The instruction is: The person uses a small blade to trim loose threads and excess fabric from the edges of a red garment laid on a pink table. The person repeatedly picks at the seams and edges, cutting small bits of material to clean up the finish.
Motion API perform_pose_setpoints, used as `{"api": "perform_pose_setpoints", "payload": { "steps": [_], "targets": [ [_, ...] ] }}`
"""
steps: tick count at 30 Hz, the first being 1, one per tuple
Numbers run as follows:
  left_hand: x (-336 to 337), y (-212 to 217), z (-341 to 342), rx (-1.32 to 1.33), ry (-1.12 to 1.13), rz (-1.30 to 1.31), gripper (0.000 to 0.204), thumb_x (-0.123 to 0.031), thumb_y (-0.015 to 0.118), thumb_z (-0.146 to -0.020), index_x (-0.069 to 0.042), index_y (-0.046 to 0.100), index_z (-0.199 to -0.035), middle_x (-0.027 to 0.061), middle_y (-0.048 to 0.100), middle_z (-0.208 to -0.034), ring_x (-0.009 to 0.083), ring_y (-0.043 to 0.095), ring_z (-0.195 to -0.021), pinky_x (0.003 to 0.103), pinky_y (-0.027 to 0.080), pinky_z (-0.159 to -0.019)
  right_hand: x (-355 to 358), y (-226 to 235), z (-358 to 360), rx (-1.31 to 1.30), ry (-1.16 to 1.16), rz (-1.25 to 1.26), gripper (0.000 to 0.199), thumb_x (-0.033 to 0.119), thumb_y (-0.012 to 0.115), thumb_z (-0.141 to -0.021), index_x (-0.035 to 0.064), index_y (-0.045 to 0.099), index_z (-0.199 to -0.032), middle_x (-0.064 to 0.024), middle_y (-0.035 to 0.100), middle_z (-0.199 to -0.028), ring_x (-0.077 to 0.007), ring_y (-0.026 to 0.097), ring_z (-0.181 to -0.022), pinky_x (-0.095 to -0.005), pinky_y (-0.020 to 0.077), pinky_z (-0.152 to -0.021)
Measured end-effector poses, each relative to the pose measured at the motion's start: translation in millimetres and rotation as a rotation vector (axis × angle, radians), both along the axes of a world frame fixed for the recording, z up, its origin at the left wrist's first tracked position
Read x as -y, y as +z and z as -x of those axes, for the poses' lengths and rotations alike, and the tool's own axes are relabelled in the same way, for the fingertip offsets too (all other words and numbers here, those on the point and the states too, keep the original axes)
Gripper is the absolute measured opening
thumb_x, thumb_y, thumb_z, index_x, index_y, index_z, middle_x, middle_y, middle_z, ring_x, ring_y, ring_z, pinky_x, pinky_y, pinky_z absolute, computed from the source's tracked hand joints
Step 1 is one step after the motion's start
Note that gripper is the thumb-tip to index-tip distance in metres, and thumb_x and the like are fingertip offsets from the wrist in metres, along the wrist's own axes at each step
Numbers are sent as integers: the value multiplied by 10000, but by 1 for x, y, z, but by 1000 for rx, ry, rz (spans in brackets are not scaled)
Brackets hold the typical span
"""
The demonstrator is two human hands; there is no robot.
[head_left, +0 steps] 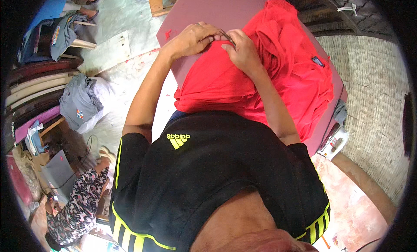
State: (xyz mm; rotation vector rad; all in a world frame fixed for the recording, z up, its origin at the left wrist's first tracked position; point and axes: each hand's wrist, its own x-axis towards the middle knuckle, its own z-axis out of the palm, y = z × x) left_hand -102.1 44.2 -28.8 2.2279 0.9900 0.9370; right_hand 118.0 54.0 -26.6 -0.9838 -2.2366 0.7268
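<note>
A large red cloth garment (226,76) lies bunched over the mauve tabletop (217,8) and hangs toward my body. My left hand (197,38) is closed at its far edge, fingers bent and pinching the red cloth. Close beside it, my right hand (244,52) grips a thin dark tool (227,37) that looks like thread snips, its tip between the two hands. The fingers partly cover the tool, so its full shape is hidden. A small dark label (318,60) shows on the garment's right part.
Red scraps (168,33) lie on the table's left edge. A white appliance like an iron (334,141) sits near its right corner, by a woven mat (369,82). At left are grey garments (80,102) and stacked boards or rolls (39,86). A person in patterned trousers (80,204) sits lower left.
</note>
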Motion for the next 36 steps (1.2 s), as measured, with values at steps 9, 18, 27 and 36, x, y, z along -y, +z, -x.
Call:
{"api": "perform_pose_setpoints", "payload": {
  "steps": [9,18,27,36],
  "targets": [
    [13,3,7,177,86,336,384,-6,620,-834,-48,641,-1215,80,682,-903,197,637,-824,335,506,-757,-3,4,-3,4,-27,10,237,21,773,-740,-7,654,-942,-137,612,-903,-293,638,-837,-368,505,-744],
    [-7,0,9,111,-49,395,198,-68,664,-849,-18,704,-1036,107,699,-825,190,636,-716,348,512,-714,3,6,1,-120,-36,28,202,45,770,-733,4,643,-884,-143,610,-829,-337,633,-757,-396,504,-684],
    [15,20,4,-9,130,254,87,-52,611,-865,29,604,-899,176,608,-752,291,606,-685,387,476,-650,3,43,-9,41,78,231,305,223,691,-898,37,592,-1119,-212,685,-1001,-386,677,-950,-449,534,-774],
    [29,22,-7,119,295,322,101,-64,604,-868,29,633,-893,225,632,-795,331,636,-678,391,485,-629,-17,60,-9,425,236,135,238,237,557,-962,62,576,-1123,-190,664,-915,-382,657,-899,-468,497,-758]
  ]
}}
